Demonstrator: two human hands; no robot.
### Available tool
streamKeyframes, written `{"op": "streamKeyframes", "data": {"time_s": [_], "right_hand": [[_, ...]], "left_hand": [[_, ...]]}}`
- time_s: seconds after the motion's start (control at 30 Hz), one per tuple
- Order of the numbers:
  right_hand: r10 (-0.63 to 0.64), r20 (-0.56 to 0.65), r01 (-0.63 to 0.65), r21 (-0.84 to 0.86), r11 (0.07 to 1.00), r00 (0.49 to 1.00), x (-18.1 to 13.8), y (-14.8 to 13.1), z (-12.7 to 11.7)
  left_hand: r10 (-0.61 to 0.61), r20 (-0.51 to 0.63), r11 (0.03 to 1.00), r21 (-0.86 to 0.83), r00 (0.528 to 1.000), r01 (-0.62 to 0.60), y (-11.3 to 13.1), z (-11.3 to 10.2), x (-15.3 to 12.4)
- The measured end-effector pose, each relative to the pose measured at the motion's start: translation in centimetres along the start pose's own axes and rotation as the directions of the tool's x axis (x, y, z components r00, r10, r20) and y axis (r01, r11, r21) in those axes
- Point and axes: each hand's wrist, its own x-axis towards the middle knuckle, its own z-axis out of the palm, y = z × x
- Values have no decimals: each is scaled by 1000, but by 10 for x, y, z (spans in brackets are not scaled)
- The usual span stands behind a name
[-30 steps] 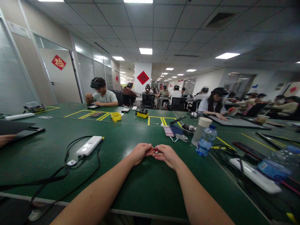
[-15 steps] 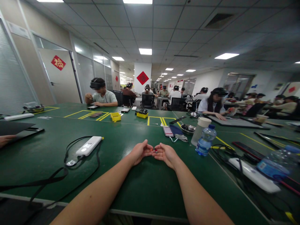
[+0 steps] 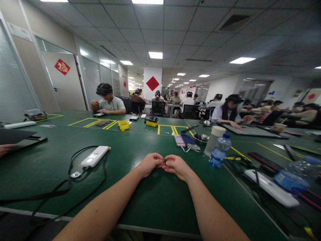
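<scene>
My left hand (image 3: pixel 150 163) and my right hand (image 3: pixel 178 166) rest side by side on the green table (image 3: pixel 140 204), fingertips meeting. Both are closed in a pinch around a tiny reddish object (image 3: pixel 165 162) held between them; it is too small to name. Both forearms lie on the table, reaching out from the near edge.
A white power bank (image 3: pixel 95 156) with a black cable lies to the left. To the right stand a water bottle (image 3: pixel 220 150) and a white cup (image 3: pixel 214 140); further right are cables and another white device (image 3: pixel 272 192). Another person's hand (image 3: pixel 5 148) shows at the far left. Seated people work at the tables beyond.
My fingers have curled in tighter around the small object than half a second ago. The hands stay in the same spot on the table.
</scene>
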Motion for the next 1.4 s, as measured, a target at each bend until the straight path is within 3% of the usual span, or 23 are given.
{"op": "streamKeyframes", "data": {"time_s": [0.2,0.43,1.4], "right_hand": [[-65,-27,65,-11,998,998,3,1,-2],[6,-21,-5,23,1000,1000,4,1,-3],[7,-38,-7,6,1000,999,4,-2,-2]], "left_hand": [[-37,-19,999,-22,999,36,1,1,1],[-24,-16,999,-49,1000,23,-4,-2,3],[-69,36,990,-122,997,73,2,-2,1]]}}
